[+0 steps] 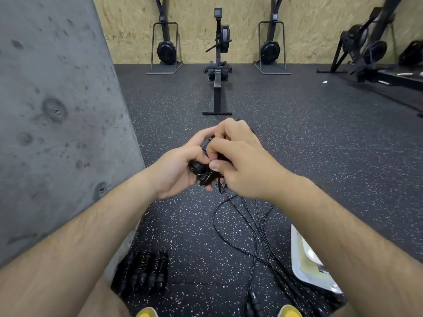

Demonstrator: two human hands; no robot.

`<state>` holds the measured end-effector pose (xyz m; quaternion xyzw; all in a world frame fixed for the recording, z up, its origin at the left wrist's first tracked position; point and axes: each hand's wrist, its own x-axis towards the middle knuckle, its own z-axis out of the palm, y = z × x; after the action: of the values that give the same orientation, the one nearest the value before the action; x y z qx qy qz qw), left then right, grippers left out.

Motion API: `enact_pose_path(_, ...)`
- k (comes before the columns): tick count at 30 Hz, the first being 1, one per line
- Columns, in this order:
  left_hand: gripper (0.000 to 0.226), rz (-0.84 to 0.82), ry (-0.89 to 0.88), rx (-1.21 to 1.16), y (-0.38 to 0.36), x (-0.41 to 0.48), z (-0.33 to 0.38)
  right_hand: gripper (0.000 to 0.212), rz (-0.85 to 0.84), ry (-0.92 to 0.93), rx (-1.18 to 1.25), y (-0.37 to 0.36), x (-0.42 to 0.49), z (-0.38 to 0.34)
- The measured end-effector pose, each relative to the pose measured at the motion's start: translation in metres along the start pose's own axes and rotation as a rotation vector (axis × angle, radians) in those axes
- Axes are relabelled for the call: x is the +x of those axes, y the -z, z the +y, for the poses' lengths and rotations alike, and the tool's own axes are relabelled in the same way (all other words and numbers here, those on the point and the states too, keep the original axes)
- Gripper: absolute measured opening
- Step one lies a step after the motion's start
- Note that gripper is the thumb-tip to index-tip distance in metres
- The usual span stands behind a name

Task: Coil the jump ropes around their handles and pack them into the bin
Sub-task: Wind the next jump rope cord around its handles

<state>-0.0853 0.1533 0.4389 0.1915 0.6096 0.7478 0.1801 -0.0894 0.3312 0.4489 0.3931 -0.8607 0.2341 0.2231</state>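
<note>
Above the speckled floor (187, 225), in the middle of the view, both hands meet around a black jump rope (201, 172). The left hand (176, 165) holds it from below, its grip closed tight around the handles. The right hand (240, 161) comes over the top, and its grip is closed too, with thumb and fingers pinching the rope. Thin black cords (251, 229) hang down from the hands and lie in loose loops on the floor. Some run on to more handles (254, 303) near the bottom edge.

Down on the left, a few coiled jump ropes (144, 271) lie side by side on the floor, close to a gray concrete pillar (57, 110). Down on the right, the pale bin (306, 259) sits on the floor, partly hidden by the right arm. Two yellow shoe tips (147, 312) peek in at the bottom.

Farther ahead a rowing machine (218, 72) stands in front of a wooden wall (247, 10).
</note>
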Motion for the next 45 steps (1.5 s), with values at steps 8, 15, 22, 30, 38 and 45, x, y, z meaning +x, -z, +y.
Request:
enact_pose_path(8,0.039,0.020,-0.014,0.154,-0.004,0.007,-0.012,0.001,0.100,0.018,-0.013,0.002,0.004,-0.011)
enact_pose_path(15,0.021,0.016,0.033,0.206,0.008,0.003,-0.020,0.006,0.130,-0.159,0.004,-0.002,0.005,-0.013)
enact_pose_path(22,0.047,-0.025,0.082,0.432,0.017,0.001,-0.024,0.015,0.202,-0.408,0.053,-0.007,0.013,-0.014)
enact_pose_path(30,0.026,0.094,0.054,0.242,0.023,-0.009,-0.023,0.006,0.253,-0.354,0.122,-0.030,0.019,-0.019)
enact_pose_path(38,0.041,0.344,-0.025,0.264,0.055,-0.007,-0.023,0.037,0.289,-0.242,-0.026,-0.054,0.016,-0.025)
enact_pose_path(45,0.056,0.516,-0.086,0.390,0.075,-0.008,-0.010,0.044,0.202,-0.385,0.181,-0.084,0.038,-0.041)
